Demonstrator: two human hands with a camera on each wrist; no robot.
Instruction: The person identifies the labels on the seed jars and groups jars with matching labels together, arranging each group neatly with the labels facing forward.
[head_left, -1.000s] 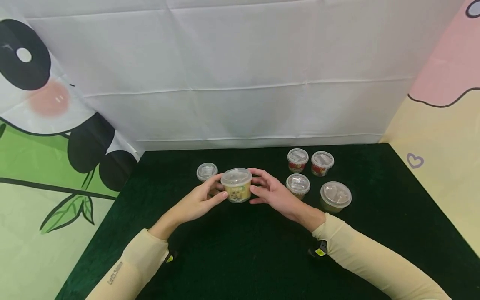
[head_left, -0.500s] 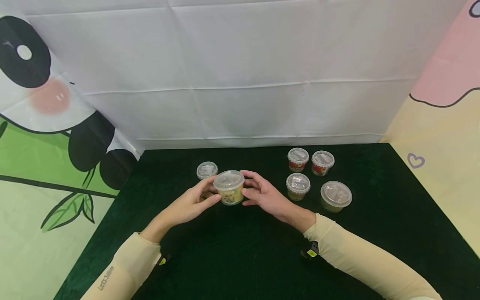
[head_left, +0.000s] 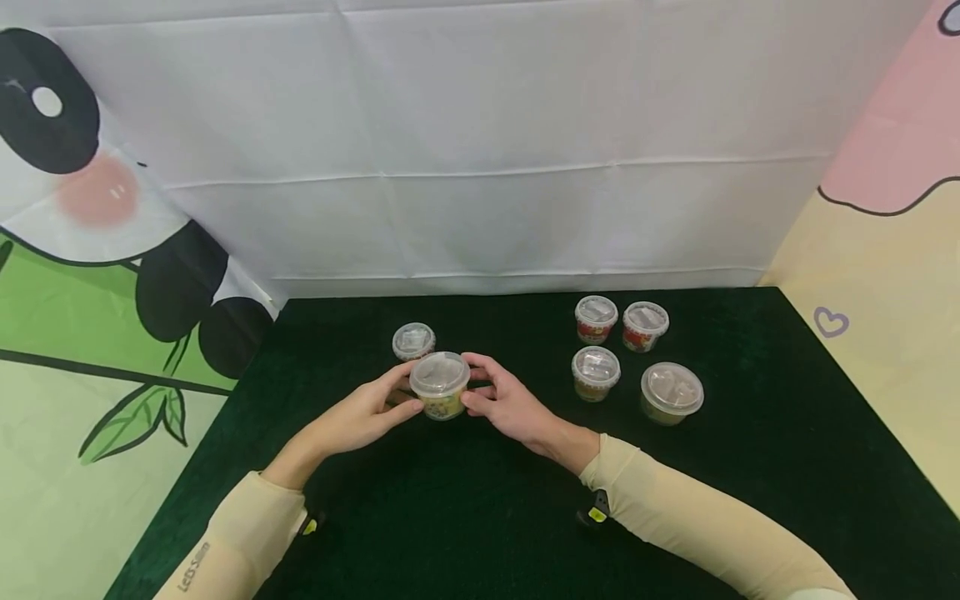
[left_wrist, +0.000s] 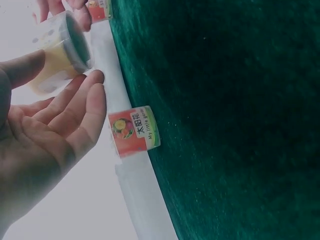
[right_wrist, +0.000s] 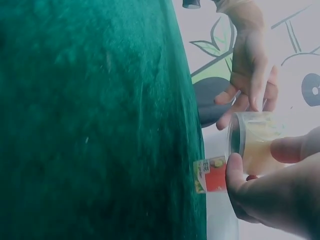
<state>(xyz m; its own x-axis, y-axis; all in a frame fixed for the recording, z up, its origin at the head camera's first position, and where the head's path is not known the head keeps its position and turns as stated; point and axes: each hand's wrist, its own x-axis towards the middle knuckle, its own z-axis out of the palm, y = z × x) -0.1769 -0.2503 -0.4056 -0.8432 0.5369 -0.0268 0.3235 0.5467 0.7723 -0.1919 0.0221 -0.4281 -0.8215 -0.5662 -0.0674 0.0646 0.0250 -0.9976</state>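
A clear-lidded plastic cup with a yellow label [head_left: 440, 387] is held between both hands, raised off the dark green tabletop. My left hand [head_left: 360, 414] grips its left side, thumb in front and fingers behind. From the right, my right hand [head_left: 517, 408] pinches it between thumb and fingers. The cup's underside shows in the right wrist view, where the right thumb and fingers [right_wrist: 232, 172] curl about it. Just behind the cup stands a smaller lidded cup [head_left: 414, 340], partly covered; its red label [left_wrist: 132, 131] shows in the left wrist view.
On the right side of the green cloth [head_left: 480, 517] stand two red-labelled lidded cups [head_left: 596, 319], another small cup [head_left: 596, 375] and a wider one [head_left: 672, 393]. A white sheet [head_left: 480, 167] hangs along the table's back edge. Printed panels flank both sides.
Both hands have carried the yellow-labelled cup left and slightly nearer to me, and its lid now tips more into view. The other cups have stayed put.
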